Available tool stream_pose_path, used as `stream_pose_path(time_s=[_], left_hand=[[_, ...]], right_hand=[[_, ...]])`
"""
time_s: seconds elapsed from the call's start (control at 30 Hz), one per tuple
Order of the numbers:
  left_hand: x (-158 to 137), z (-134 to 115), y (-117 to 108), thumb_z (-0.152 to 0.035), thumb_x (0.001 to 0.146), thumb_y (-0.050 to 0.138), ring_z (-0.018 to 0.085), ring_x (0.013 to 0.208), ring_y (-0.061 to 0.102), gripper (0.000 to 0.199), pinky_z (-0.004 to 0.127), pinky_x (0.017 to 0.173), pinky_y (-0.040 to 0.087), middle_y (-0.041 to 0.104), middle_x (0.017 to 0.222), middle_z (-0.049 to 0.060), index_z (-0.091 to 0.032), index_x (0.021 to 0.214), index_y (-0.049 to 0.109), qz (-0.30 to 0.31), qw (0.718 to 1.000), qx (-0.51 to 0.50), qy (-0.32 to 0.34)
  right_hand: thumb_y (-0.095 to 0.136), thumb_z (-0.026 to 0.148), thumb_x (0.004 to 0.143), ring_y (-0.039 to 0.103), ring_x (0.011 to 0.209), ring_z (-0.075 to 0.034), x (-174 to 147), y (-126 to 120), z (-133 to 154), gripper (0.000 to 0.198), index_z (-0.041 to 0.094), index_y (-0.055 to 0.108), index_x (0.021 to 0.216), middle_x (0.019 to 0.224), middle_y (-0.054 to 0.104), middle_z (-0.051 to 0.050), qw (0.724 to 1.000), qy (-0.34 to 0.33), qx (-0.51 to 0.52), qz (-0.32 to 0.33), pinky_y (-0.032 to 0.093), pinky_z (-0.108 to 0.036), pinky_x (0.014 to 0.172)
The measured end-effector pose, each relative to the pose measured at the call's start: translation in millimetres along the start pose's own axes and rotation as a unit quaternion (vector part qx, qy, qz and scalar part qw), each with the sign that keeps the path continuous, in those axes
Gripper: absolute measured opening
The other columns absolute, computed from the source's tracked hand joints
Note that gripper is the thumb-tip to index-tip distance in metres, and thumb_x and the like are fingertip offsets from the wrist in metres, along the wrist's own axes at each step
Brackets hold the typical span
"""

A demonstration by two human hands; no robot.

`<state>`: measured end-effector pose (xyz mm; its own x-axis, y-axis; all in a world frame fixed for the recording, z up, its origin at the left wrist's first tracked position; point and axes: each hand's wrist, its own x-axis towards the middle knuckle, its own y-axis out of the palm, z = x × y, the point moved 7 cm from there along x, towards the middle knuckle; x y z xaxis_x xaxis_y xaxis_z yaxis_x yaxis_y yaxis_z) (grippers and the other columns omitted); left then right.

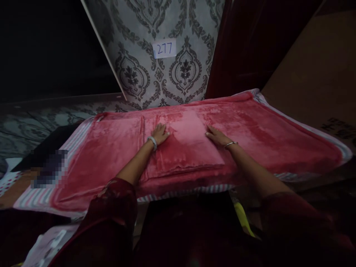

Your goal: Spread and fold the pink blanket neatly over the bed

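Note:
A folded piece of pink plush fabric (189, 144), perhaps a blanket or garment, lies on a larger pink plush cover (264, 129). My left hand (160, 134) rests open on the left part of the folded fabric, fingers pointing away from me; a pale bracelet circles the wrist. At the fabric's right edge, my right hand (217, 137) lies open and palm down, with a thin bangle at the wrist. Neither hand grips anything. The folded piece has a straight near edge with layers showing.
The cover has a striped border (75, 141) and drapes over a table-like surface. Behind it are patterned wallpaper (185, 70) and a paper sign (164, 48) reading 277. A dark screen-like panel (50, 48) stands left, a cardboard box (319, 66) right. One item at left is blurred.

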<state>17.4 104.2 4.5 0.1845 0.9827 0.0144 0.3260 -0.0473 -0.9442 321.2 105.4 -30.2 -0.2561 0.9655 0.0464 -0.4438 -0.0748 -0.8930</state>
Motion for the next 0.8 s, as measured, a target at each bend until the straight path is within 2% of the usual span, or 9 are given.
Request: stream_pose_path(time_s=[0.1,0.2,0.27,0.33,0.43,0.53,0.67,0.8], left_hand=[[-31,18,-17,-0.033,0.09,0.057,0.027,0.138,0.052,0.049,0.039,0.117,0.04,0.061,0.142,0.016,-0.014,0.135,0.061,-0.073,0.996,-0.043,-0.035],[-73,31,-22,-0.031,0.09,0.056,0.023,0.103,0.067,0.03,0.034,0.094,0.052,0.073,0.107,0.012,-0.014,0.11,0.069,-0.095,0.991,-0.053,-0.072],[-97,31,-19,-0.033,0.091,0.054,0.02,0.084,0.067,0.023,0.031,0.08,0.052,0.072,0.086,0.007,-0.016,0.093,0.07,-0.084,0.991,-0.067,-0.084],[-113,26,-13,-0.036,0.09,0.056,0.019,0.075,0.064,0.022,0.029,0.073,0.048,0.068,0.075,0.003,-0.018,0.083,0.067,-0.075,0.989,-0.087,-0.089],[-124,17,-6,-0.037,0.086,0.064,0.018,0.072,0.061,0.019,0.028,0.069,0.044,0.064,0.073,0.0,-0.019,0.091,0.064,-0.091,0.983,-0.114,-0.112],[-127,14,3,-0.032,0.082,0.068,0.017,0.071,0.058,0.03,0.027,0.068,0.043,0.058,0.074,-0.003,-0.02,0.107,0.059,-0.116,0.97,-0.168,-0.136],[-127,16,14,-0.023,0.082,0.062,0.014,0.072,0.055,0.036,0.026,0.07,0.046,0.056,0.079,-0.005,-0.02,0.117,0.054,-0.127,0.951,-0.257,-0.115],[-131,19,16,-0.017,0.081,0.058,0.016,0.086,0.062,0.043,0.03,0.084,0.052,0.064,0.093,-0.001,-0.021,0.124,0.053,-0.124,0.956,-0.249,-0.093]], right_hand=[[0.042,0.039,0.099,0.041,0.148,-0.03,-27,-2,12,0.065,0.011,0.044,0.157,0.158,0.047,-0.015,0.998,-0.017,0.005,-0.06,0.03,-0.051,0.124],[0.042,0.041,0.101,0.042,0.147,-0.029,-62,3,45,0.055,0.015,0.059,0.145,0.155,0.051,-0.014,0.99,-0.082,0.001,-0.114,0.03,-0.051,0.124],[0.043,0.045,0.102,0.042,0.147,-0.03,-85,9,76,0.051,0.018,0.064,0.14,0.156,0.051,-0.013,0.982,-0.147,0.003,-0.122,0.031,-0.051,0.124],[0.047,0.047,0.102,0.042,0.147,-0.03,-104,17,106,0.05,0.019,0.065,0.139,0.156,0.051,-0.013,0.972,-0.209,0.001,-0.104,0.031,-0.052,0.123],[0.053,0.047,0.101,0.04,0.148,-0.031,-119,33,145,0.051,0.019,0.063,0.142,0.157,0.048,-0.014,0.96,-0.276,-0.004,-0.052,0.034,-0.052,0.122],[0.056,0.041,0.102,0.042,0.147,-0.03,-124,48,167,0.044,0.02,0.066,0.139,0.157,0.049,-0.012,0.952,-0.303,-0.024,-0.024,0.036,-0.053,0.12],[0.056,0.033,0.102,0.044,0.146,-0.03,-127,61,171,0.038,0.024,0.068,0.136,0.154,0.053,-0.008,0.952,-0.301,-0.033,-0.043,0.036,-0.054,0.12],[0.056,0.034,0.102,0.045,0.145,-0.028,-135,63,167,0.035,0.027,0.07,0.133,0.153,0.054,-0.008,0.949,-0.313,0.006,-0.042,0.035,-0.057,0.12]])
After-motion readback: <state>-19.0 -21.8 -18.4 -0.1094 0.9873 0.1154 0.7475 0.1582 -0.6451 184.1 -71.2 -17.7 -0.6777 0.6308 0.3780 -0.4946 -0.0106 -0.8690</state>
